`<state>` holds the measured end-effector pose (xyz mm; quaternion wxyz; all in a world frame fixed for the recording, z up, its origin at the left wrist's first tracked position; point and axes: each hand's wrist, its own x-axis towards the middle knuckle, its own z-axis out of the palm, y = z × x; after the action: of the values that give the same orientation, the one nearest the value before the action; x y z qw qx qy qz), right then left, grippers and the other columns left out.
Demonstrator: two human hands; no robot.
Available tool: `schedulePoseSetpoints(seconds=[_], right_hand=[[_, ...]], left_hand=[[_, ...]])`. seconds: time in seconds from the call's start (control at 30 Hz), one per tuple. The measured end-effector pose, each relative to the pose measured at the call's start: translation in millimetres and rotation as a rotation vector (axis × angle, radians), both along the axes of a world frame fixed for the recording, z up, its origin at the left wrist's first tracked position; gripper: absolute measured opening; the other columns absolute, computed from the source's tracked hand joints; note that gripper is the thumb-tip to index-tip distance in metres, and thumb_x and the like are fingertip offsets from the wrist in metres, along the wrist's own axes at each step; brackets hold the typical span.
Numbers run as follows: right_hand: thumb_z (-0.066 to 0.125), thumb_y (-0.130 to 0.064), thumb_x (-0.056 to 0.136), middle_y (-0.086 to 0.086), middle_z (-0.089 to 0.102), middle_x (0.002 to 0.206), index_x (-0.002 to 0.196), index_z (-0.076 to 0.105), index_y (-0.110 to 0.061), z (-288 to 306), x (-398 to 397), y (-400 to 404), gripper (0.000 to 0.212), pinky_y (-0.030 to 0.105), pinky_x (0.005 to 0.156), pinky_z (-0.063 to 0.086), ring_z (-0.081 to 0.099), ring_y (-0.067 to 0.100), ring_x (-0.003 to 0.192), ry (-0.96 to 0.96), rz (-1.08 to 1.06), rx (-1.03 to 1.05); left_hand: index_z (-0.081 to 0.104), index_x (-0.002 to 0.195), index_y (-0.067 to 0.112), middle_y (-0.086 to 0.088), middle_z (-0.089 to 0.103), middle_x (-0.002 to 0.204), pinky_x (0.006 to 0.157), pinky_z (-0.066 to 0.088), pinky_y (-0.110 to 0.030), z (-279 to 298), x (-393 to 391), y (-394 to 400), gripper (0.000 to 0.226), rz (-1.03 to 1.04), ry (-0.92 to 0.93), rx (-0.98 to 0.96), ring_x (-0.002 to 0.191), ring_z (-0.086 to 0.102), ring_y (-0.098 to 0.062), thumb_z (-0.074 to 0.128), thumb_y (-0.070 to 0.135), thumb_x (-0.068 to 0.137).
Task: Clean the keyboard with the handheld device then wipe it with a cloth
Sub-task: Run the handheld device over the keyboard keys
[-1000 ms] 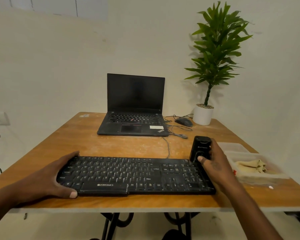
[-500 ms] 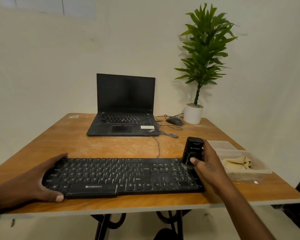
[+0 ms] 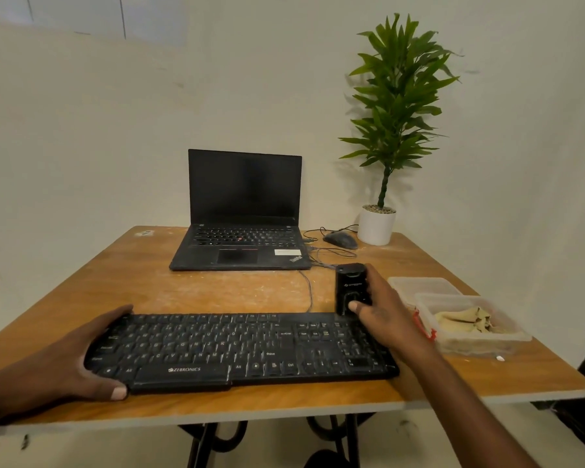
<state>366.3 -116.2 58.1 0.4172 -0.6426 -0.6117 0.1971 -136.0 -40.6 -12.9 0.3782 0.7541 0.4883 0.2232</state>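
Left hand (image 3: 65, 363): it grips the left end of the keyboard (image 3: 240, 349), thumb on the front edge and fingers around the back edge. I think this is to keep the keyboard from sliding while the other hand works.
Right hand (image 3: 385, 315): it is wrapped around the device (image 3: 350, 288), which stands upright at the far right corner of the keyboard. The thumb presses on the lower front of the device, perhaps on a switch; I cannot tell for sure.
Device: its lower end is at the keys or very near them; real contact is not clear. Probably the cleaning starts from this corner.
Keyboard: it lies flat between the two hands, close to the near edge of the table (image 3: 217, 288).
Cloth (image 3: 463, 320): it lies crumpled in a clear box (image 3: 480, 342) just right of the right hand, so it is easy to reach for the wiping step, which is not yet done.
Behind the hands: a laptop (image 3: 244, 231), a mouse (image 3: 340, 239) and a plant (image 3: 392, 113), well apart from the work.
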Motion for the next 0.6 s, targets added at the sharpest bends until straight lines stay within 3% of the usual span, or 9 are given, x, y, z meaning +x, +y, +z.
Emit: schedulePoseSetpoints(seconds=[0.1,0.23,0.33,0.5,0.6], right_hand=[[0.062,0.002,0.09,-0.016,0.061,0.108,0.128,0.046,-0.031,0,22,-14,0.052,0.038,0.086,0.048,0.059,0.015,0.108,0.009,-0.101,0.044],[0.063,0.0,0.091,-0.021,0.058,0.11,0.127,0.045,-0.037,-5,27,-36,0.055,0.044,0.098,0.048,0.057,0.011,0.112,0.064,-0.132,0.045],[0.062,0.002,0.093,-0.025,0.059,0.108,0.111,0.048,-0.049,-10,21,-61,0.056,0.037,0.09,0.047,0.055,-0.004,0.101,0.145,-0.122,0.059],[0.063,0.002,0.091,-0.022,0.068,0.117,0.128,0.052,-0.048,-20,20,-92,0.063,0.03,0.088,0.048,0.06,-0.008,0.109,0.258,-0.069,0.061],[0.061,0.004,0.092,-0.02,0.066,0.112,0.119,0.051,-0.046,-14,20,-76,0.058,0.028,0.086,0.05,0.06,-0.013,0.101,0.21,-0.083,0.056]], left_hand=[[0.032,0.147,0.062,0.009,0.051,0.146,0.096,0.051,-0.048,-3,1,-1,0.131,0.033,-0.015,0.041,0.121,0.06,-0.023,0.105,0.045,0.04],[0.034,0.147,0.061,0.009,0.052,0.145,0.096,0.049,-0.049,-4,1,5,0.133,0.031,-0.023,0.058,0.122,0.059,-0.023,0.106,0.043,0.037],[0.033,0.146,0.063,0.008,0.051,0.146,0.098,0.05,-0.05,-2,1,5,0.133,0.026,-0.015,0.055,0.123,0.059,-0.023,0.106,0.044,0.037],[0.028,0.151,0.059,0.012,0.044,0.155,0.107,0.042,-0.053,-8,3,8,0.136,0.037,0.078,0.102,0.135,0.049,-0.022,0.101,0.059,0.037],[0.027,0.153,0.056,0.012,0.043,0.156,0.106,0.042,-0.054,-19,-7,19,0.138,0.038,0.111,0.087,0.136,0.049,-0.023,0.102,0.055,0.038]])
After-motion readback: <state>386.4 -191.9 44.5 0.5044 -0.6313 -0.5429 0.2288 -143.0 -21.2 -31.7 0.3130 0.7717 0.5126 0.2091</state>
